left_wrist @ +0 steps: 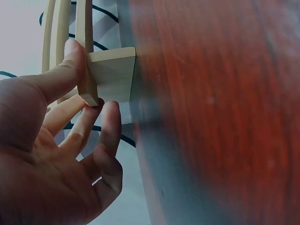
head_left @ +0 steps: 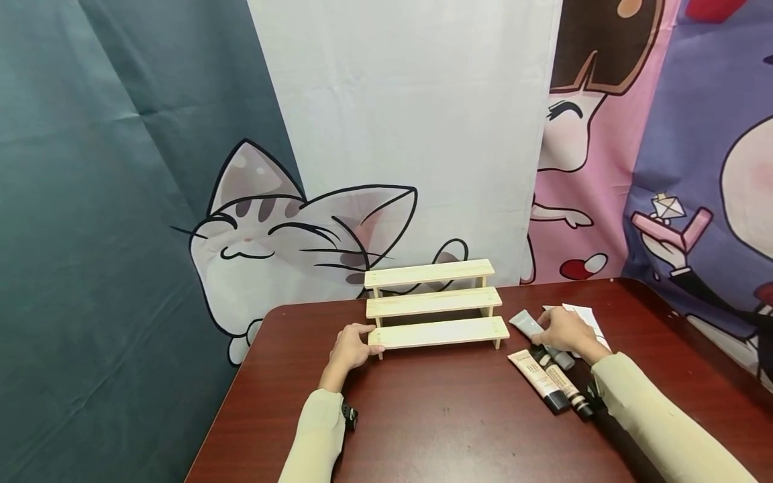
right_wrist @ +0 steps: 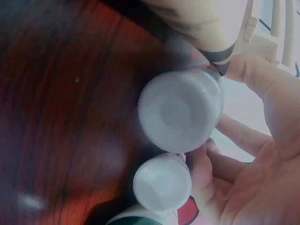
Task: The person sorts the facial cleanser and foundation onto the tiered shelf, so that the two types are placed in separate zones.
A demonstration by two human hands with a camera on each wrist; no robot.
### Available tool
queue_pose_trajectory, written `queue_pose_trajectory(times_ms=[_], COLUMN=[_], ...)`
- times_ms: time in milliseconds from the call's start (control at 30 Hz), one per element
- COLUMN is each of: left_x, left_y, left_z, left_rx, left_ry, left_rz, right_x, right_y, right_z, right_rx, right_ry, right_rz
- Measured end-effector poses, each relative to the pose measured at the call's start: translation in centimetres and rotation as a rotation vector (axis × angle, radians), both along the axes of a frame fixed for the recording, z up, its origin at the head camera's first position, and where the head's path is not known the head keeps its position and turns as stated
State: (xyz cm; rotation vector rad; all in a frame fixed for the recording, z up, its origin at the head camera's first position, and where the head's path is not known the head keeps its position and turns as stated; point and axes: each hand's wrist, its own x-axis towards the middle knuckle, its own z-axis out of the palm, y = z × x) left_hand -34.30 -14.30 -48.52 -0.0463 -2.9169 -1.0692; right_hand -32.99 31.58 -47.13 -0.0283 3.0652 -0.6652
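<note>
A three-step wooden display rack (head_left: 437,333) stands at the back of the table. At the left end of its lowest step, my left hand (head_left: 349,347) pinches the board, thumb on top and fingers below in the left wrist view. My right hand (head_left: 566,330) reaches over a grey squeeze tube (head_left: 524,323) at the right, gripping its middle between thumb and fingers. The tube's round cap (right_wrist: 176,112) faces the right wrist camera, beside a smaller white cap (right_wrist: 162,183). Nearer lie a beige BB cream tube (head_left: 537,380) and a slim black-capped beige tube (head_left: 566,388).
White packages (head_left: 588,322) lie partly behind my right hand. The reddish-brown table (head_left: 423,416) extends toward me. A cartoon-printed cloth (head_left: 410,134) hangs close behind the rack.
</note>
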Motion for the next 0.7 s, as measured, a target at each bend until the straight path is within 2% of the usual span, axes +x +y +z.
queue_pose_trajectory(times_ms=[333, 567, 700], left_x=[-0.01, -0.12, -0.15], left_y=[-0.39, -0.33, -0.16], left_z=[-0.03, -0.07, -0.10], left_rx=[-0.011, -0.019, -0.026], left_ry=[0.004, -0.005, -0.011], left_rz=[-0.011, -0.001, 0.004], right_x=[-0.01, 0.45, 0.60], right_y=[0.60, 0.87, 0.86], right_z=[-0.56, -0.35, 0.11], right_rx=[-0.089, -0.261, -0.302], right_ry=[0.197, 0.218, 0.257], right_rz=[0.110, 0.112, 0.116])
